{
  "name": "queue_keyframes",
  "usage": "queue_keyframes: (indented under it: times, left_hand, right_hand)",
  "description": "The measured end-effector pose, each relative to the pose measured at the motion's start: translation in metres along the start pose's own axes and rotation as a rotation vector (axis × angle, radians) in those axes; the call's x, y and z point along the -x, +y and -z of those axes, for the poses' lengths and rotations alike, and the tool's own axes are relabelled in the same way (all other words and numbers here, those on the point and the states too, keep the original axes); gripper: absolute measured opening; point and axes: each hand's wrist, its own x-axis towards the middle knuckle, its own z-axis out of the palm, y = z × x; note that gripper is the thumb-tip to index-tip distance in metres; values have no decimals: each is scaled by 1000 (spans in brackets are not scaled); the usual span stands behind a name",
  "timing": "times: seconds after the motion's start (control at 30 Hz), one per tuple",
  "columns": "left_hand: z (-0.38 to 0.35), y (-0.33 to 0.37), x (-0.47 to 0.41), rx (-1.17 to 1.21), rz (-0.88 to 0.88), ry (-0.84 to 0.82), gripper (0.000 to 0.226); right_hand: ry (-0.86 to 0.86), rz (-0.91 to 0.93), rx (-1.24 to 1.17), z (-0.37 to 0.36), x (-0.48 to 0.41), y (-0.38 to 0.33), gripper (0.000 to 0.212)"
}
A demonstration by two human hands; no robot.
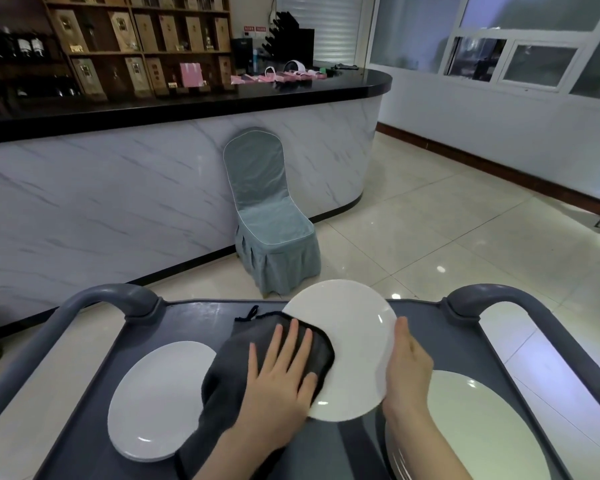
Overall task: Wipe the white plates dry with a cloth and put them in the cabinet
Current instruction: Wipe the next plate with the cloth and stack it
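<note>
Grey cart (201, 317) in front, a handle at each side. Beyond it, blue-covered chair (271, 216) against a marble-fronted bar (118, 188) with black top. Pink boxes (291, 76) on top; shelves (136, 39) behind. Windows (520, 60) at right.

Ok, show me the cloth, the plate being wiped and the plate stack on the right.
cloth (222, 386): head view, bare fold on its left side.
held plate (357, 358): head view, middle of its face.
right plate stack (482, 427): head view, middle of the top plate.
</note>
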Motion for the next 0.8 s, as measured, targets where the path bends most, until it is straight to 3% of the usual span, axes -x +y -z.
queue_keyframes:
  times: [0.23, 0.37, 0.5, 0.57, 0.67, 0.8]
  left_hand:
    - [-11, 41, 22, 11, -138, 62, 64]
    - [5, 25, -14, 126, -147, 124, 60]
    - [21, -5, -38, 147, -89, 226, 60]
    - [31, -21, -41, 287, -52, 267, 55]
    - [44, -40, -39, 656, -21, 151, 38]
    - [55, -43, -44, 637, -98, 111, 40]
  right_hand:
    - [-123, 40, 56, -6, 18, 29, 46]
    - [-248, 32, 23, -11, 33, 39, 34]
    - [-357, 217, 157, -1, 26, 25, 33]
    - [-393, 310, 230, 7, 19, 11, 34]
    - [-485, 390, 317, 15, 8, -9, 23]
    - [-646, 491, 512, 12, 4, -24, 19]
